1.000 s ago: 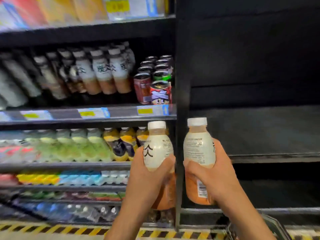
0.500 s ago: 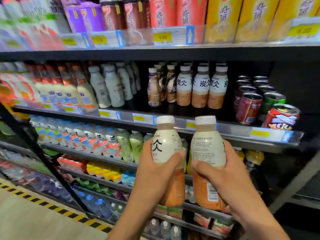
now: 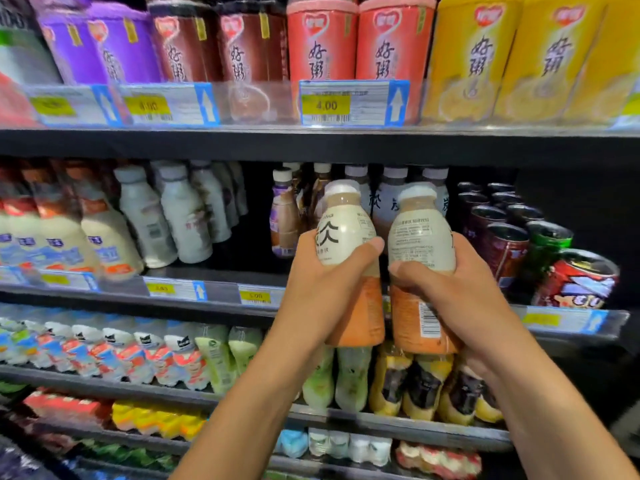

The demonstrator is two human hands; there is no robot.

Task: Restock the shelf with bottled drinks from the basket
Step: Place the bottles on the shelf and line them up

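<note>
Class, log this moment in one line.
left hand: grips left bottle | right hand: grips right bottle | bottles: upright, side by side, before middle shelf | not yet shelved

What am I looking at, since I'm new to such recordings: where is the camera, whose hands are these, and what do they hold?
There is no machine here. A person wears one camera on the head, looking forward and down, so both arms enter from below. The left hand grips the left bottle and the right hand grips the right bottle. Both bottles are white-capped, cream above and orange below, and are held upright side by side. Behind them is the middle shelf, where matching bottles stand, with cans to their right.
</note>
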